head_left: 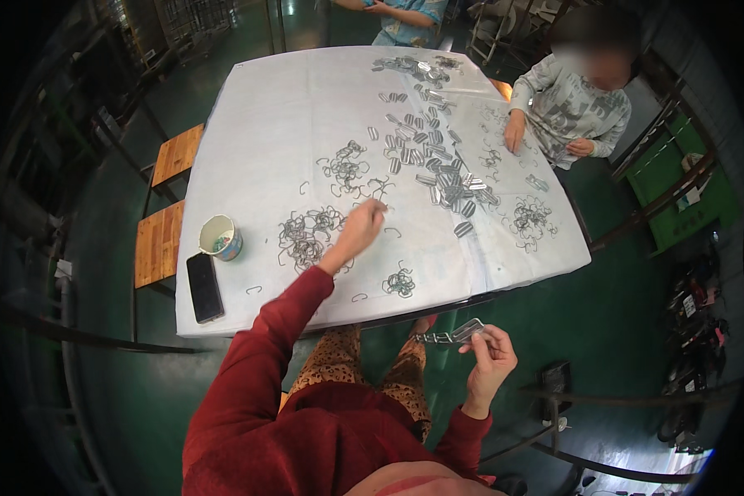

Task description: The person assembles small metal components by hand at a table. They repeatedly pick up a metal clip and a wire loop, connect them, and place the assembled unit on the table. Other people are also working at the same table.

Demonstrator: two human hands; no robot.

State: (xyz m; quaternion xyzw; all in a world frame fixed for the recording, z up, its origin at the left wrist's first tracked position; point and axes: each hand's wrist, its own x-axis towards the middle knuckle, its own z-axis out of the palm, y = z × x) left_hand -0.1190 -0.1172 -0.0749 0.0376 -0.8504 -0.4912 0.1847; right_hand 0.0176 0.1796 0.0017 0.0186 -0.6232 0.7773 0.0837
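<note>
My right hand (492, 355), in front of the table's near edge, pinches a slotted metal plate (469, 331). A short chain of small metal links (430, 337) hangs off the plate to the left. Over the table my left hand (362, 234) has its fingertips pressed together beside loose bent wire hooks; what they hold, if anything, is too small to tell. A large heap of wire hooks (306, 236) lies left of that hand, with another heap (345, 168) beyond it. A smaller pile of hooks (400, 283) sits nearer me.
Many slotted metal plates (450, 183) spread across the white-covered table (264, 116). At the left stand a paper cup (221, 237) with small bits inside and a dark phone (205, 288). A person (583, 107) works at the right edge; another stands beyond the far edge.
</note>
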